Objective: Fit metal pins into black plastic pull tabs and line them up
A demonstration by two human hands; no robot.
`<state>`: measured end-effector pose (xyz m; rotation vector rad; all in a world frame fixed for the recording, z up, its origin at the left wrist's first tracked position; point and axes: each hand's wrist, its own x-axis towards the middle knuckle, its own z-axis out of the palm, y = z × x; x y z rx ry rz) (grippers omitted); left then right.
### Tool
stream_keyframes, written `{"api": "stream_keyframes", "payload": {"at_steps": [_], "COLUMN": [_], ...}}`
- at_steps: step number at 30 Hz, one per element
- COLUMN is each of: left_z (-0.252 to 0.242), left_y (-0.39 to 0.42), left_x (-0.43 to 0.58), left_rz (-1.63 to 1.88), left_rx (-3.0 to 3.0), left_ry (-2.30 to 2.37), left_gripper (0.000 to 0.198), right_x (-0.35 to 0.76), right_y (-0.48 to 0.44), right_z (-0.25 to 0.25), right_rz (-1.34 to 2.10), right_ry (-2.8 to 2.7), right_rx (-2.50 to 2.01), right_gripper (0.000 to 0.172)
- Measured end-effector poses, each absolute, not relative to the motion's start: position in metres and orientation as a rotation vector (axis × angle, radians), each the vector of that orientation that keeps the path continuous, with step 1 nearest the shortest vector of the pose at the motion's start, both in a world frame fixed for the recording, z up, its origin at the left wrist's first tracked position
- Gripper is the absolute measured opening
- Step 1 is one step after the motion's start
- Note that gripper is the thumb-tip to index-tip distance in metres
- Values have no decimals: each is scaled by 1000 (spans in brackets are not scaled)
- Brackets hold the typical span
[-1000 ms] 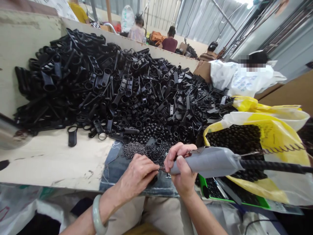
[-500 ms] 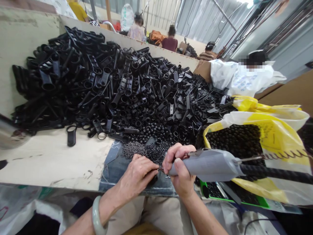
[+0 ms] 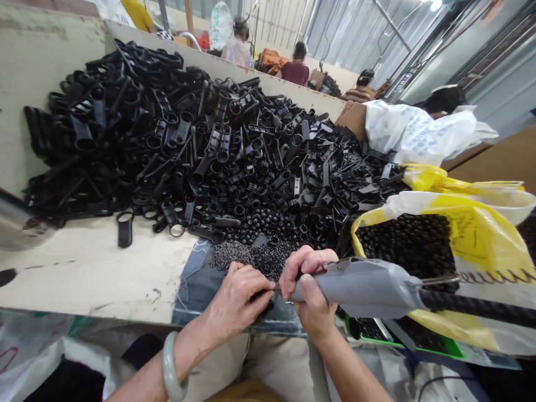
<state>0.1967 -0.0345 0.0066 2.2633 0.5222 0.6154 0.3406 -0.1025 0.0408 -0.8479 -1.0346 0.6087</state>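
Observation:
My right hand (image 3: 310, 287) is wrapped round a grey electric screwdriver (image 3: 368, 285), which points left and trails a black cable and a coiled spring. Its tip meets the pinched fingers of my left hand (image 3: 247, 290). Whatever those fingers hold is small and mostly hidden, though a dark part shows under them. Both hands are over a dark blue cloth mat (image 3: 196, 301) at the table's front edge. Just beyond my hands lie a pile of small grey-brown pieces (image 3: 230, 254) and a heap of small black pieces (image 3: 274, 259).
A big heap of black plastic parts (image 3: 167, 128) covers the back of the table. One ring-ended part (image 3: 124, 229) lies apart at left. On the right stand a yellow-white bag (image 3: 481, 223) of black balls and a green tray (image 3: 452, 349). Other people sit behind the partition.
The whole view has shifted slightly. My hands and the screwdriver keep nearly the same pose, tip still at my left fingers.

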Motion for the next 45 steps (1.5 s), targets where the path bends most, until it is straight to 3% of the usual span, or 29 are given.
{"api": "stream_keyframes", "payload": {"at_steps": [18, 35, 45], "left_z": [-5, -9, -12], "left_y": [-32, -29, -25], "left_x": [194, 195, 195], "left_rz": [642, 686, 730], "left_rx": [2248, 2291, 2290], "left_ry": [485, 444, 457], "left_gripper": [6, 17, 7], "right_x": [342, 339, 383], "right_y": [-100, -86, -110], "right_z": [43, 51, 61], "right_rz": [623, 640, 602], "right_ry": [-1044, -1182, -983], "right_rx": [-900, -1054, -944], "right_gripper": [20, 20, 22]}}
